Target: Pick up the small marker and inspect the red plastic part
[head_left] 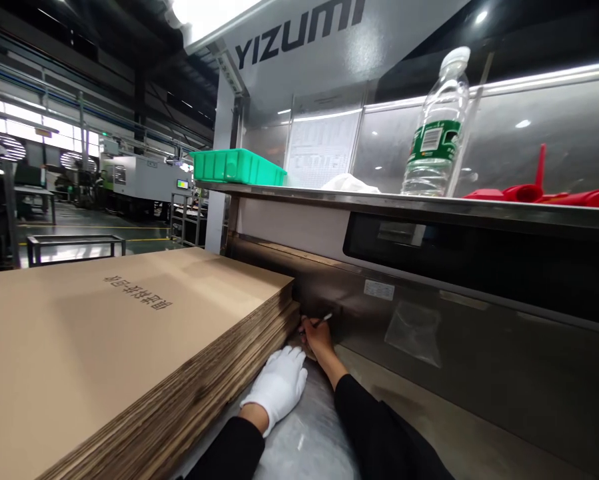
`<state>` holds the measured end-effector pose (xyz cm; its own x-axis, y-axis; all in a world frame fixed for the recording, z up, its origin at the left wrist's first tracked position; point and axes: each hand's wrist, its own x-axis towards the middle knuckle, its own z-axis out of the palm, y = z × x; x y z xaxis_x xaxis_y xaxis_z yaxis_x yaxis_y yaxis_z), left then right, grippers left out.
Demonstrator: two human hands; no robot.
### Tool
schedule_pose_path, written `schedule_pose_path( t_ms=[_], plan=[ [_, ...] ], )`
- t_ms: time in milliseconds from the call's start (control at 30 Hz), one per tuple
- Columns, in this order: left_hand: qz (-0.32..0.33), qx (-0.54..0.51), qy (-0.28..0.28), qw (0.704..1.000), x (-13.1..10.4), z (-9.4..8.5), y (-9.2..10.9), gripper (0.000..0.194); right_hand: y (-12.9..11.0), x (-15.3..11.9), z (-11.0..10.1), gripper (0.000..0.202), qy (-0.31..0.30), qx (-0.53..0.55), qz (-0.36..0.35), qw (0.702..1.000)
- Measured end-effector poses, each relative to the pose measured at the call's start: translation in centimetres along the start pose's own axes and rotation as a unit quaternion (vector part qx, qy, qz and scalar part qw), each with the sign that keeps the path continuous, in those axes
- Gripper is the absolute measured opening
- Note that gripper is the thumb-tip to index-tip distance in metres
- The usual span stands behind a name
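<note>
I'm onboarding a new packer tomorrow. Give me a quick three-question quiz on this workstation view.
1. True or false: the left hand wears a white glove.
2. What does the bare right hand hold? A) pen B) scissors C) tape roll
3. What stands on the steel shelf between the green bin and the red parts?

Key: 1 true. 2 A. 3 A clear water bottle; a white cloth also lies there.

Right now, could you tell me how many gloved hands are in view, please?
1: the left hand wears a white glove and rests against the cardboard stack. The right hand is bare, holding a pen.
</note>
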<state>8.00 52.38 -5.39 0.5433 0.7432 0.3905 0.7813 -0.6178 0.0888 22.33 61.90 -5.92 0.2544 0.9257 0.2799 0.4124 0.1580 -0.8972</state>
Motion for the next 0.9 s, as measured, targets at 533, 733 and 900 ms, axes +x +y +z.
schedule_pose_path(
  t_ms=[533, 733, 900],
  plan=[
    [-0.006, -0.011, 0.015, 1.0, 0.08, -0.13, 0.4, 0.04, 1.13, 0.4, -0.18, 0.029, -0.018, -0.128, 0.032, 0.991],
    [-0.003, -0.015, 0.013, 1.0, 0.17, -0.23, 0.38, 0.04, 1.07, 0.36, -0.17, 0.029, -0.021, -0.134, 0.028, 0.99],
    [-0.004, -0.017, 0.016, 1.0, 0.23, -0.06, 0.27, 0.04, 0.89, 0.19, -0.19, 0.028, -0.022, -0.138, 0.026, 0.99]
  ],
)
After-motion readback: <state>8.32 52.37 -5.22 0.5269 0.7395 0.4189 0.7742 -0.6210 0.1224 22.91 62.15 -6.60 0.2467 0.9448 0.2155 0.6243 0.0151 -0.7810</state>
